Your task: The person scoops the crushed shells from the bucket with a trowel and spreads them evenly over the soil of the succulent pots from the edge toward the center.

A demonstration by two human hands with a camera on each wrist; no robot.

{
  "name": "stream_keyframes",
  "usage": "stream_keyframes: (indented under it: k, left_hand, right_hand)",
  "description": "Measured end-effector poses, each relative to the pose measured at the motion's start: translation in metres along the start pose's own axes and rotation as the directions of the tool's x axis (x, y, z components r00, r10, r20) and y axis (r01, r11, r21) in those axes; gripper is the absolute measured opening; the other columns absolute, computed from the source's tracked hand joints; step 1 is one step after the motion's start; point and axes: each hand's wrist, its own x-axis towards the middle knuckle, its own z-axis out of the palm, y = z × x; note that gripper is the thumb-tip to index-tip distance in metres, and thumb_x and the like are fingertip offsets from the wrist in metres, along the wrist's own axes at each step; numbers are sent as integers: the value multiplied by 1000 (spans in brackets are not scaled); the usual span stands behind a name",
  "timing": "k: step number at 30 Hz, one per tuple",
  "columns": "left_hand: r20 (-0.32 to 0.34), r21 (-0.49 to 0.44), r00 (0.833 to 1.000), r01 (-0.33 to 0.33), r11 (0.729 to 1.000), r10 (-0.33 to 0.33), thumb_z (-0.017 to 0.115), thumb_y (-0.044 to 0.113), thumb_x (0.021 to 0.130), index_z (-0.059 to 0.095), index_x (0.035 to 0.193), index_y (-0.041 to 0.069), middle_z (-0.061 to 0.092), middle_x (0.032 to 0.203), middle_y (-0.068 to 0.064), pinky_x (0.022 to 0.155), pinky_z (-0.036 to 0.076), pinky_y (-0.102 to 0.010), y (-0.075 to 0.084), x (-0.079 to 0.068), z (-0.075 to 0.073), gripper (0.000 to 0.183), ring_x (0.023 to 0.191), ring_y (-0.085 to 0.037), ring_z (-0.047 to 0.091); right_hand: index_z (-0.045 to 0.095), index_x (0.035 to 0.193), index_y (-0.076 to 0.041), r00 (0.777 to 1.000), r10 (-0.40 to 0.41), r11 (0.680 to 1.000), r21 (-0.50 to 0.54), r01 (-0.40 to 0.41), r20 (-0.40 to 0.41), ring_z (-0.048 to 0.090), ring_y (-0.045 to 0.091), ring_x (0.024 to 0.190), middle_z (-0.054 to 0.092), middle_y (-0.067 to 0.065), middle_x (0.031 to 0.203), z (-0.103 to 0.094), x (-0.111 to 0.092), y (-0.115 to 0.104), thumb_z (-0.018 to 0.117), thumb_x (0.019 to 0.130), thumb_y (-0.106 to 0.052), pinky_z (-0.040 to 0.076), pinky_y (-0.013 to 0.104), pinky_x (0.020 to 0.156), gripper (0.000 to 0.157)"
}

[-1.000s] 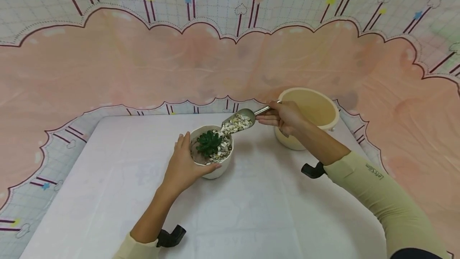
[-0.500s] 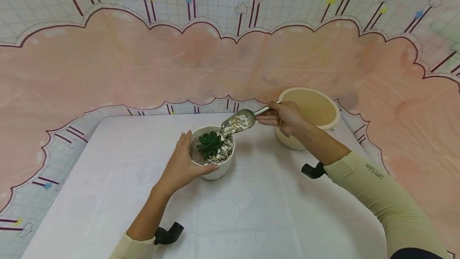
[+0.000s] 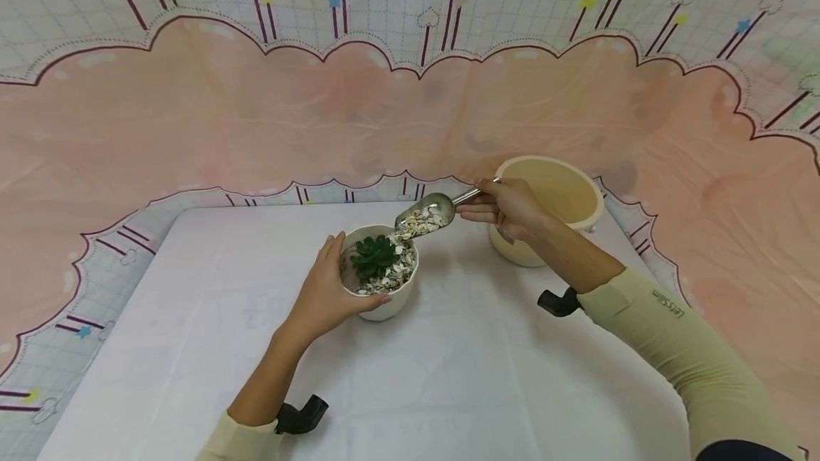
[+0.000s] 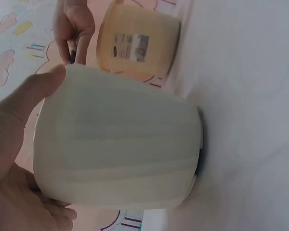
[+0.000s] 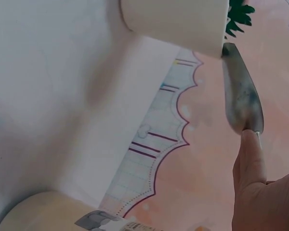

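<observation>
My left hand [image 3: 323,294] grips the white flower pot [image 3: 392,302] from its left side, thumb on the near rim and fingers on the far one. A green succulent [image 3: 374,256] sits in the pot, with pale pebbles [image 3: 400,272] over the right part. My right hand [image 3: 512,208] pinches the handle of a metal scoop [image 3: 437,200] loaded with similar pebbles. The scoop's lip rests at or just over the pot's right rim. In the left wrist view the pot's ribbed wall [image 4: 115,139] hides the plant. The right wrist view shows the scoop's underside [image 5: 243,96].
A cream bucket [image 3: 576,208] stands at the back right, behind my right hand; its visible inside shows only wall. White cloth covers the table [image 3: 461,375]. A patterned pink curtain [image 3: 288,112] hangs behind the table's far edge.
The pot and my left hand have shifted very slightly, the pot a touch to the right. The scoop and my right hand hold almost the same place.
</observation>
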Motion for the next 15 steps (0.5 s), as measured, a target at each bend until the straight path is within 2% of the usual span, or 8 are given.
stream_keyframes:
  k: [3, 6, 11, 15]
  left_hand:
    - [23, -21, 1000, -9, 1000, 10, 96, 47, 74, 19, 166, -2, 18, 170, -25, 118, 26, -68, 0, 0, -3, 129, 159, -42, 11]
    - [21, -26, 1000, 19, 999, -19, 95, 48, 75, 16, 166, -4, 14, 171, -26, 118, 23, -68, 3, -2, -2, 131, 159, -43, 6]
    - [-33, 0, 994, 101, 995, -101, 94, 56, 73, 12, 165, -6, 9, 171, -28, 116, 26, -70, 13, -9, 6, 138, 157, -51, 4]
    - [-70, 30, 992, 107, 994, -105, 94, 57, 72, 15, 165, -6, 14, 170, -28, 116, 28, -69, 13, -9, 12, 137, 157, -50, 8]
  right_hand:
    - [56, 114, 7, 1000, -4, 1000, 2, 4, 4, 79, 27, 75, 76, 20, 87, 0, 0, 0, 42, 115, -10, 62, 35, 78, 22]
    - [56, 114, 7, 1000, -2, 1000, 4, 2, 4, 79, 27, 75, 76, 20, 86, 0, -1, 0, 42, 115, -10, 62, 35, 78, 22]
    - [55, 114, 6, 1000, 11, 1000, 5, -11, -5, 79, 27, 74, 76, 21, 87, -1, -2, -1, 42, 115, -10, 62, 35, 78, 21]
    - [55, 116, 6, 1000, 23, 1000, 7, -23, -7, 79, 28, 73, 75, 21, 87, -2, -2, -1, 42, 114, -10, 62, 36, 78, 20]
